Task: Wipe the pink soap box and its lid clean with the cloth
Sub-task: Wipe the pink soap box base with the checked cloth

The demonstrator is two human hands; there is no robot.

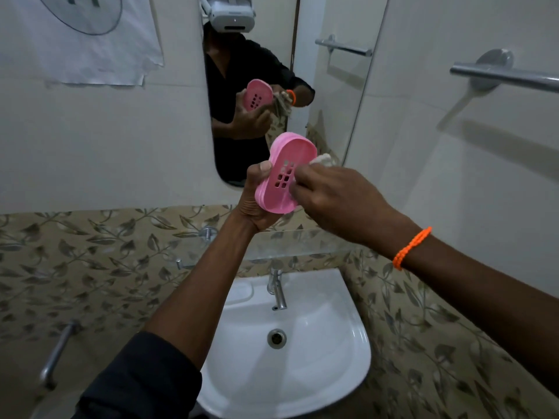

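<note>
My left hand (257, 204) holds the pink soap box (289, 164) up in front of the mirror, tilted on its long edge, its oval face with several square drain holes turned toward me. My right hand (335, 201), with an orange band on the wrist, grips a pale cloth (323, 160) and presses it against the box's right side. Most of the cloth is hidden behind the fingers. Whether the lid is on the box I cannot tell.
A white sink (332, 343) with a chrome tap (278, 293) lies below my arms. A glass shelf (302, 243) juts out under the mirror (257, 49). Towel bars (508, 75) stick out from the right wall. A metal pipe handle (57, 352) is at lower left.
</note>
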